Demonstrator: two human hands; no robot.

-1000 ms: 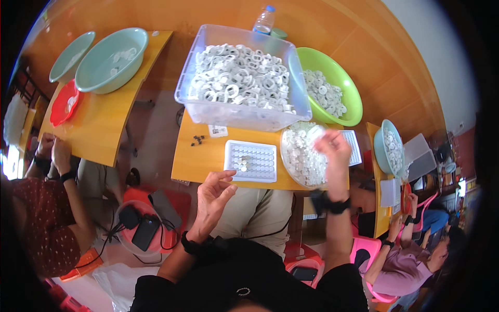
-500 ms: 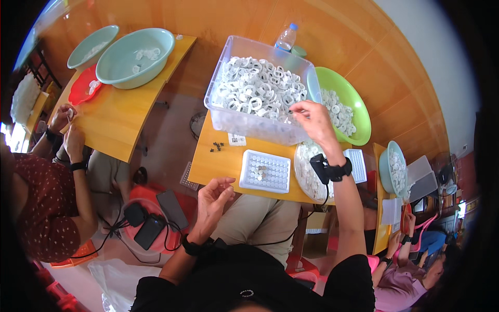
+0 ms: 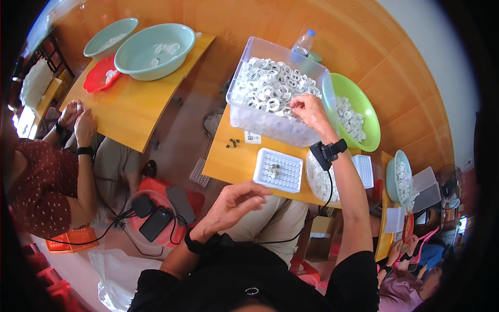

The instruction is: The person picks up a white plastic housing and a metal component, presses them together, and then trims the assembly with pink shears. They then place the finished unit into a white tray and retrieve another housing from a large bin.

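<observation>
On the desk point(image 3: 234, 161), a box point(image 3: 270, 125) of rings point(image 3: 270, 86) stands behind a tray point(image 3: 258, 171). A basin point(image 3: 371, 117) stands right of the box, a bottle point(image 3: 303, 42) behind it. Bits point(image 3: 234, 143) lie left of the tray, a heap of pieces point(image 3: 318, 174) right.

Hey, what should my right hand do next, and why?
I'd probably pinch one white ring in the clear plastic bin: your right hand is over the pile, fingers bent, and your left hand looks empty.

Cannot make out the grip of the right hand point(image 3: 312, 110) among the white rings point(image 3: 260, 78). Cannot fully see the white parts point(image 3: 317, 179) behind the right forearm point(image 3: 348, 179), or identify the tiny black bits point(image 3: 233, 143) on the worktop point(image 3: 223, 162).
</observation>
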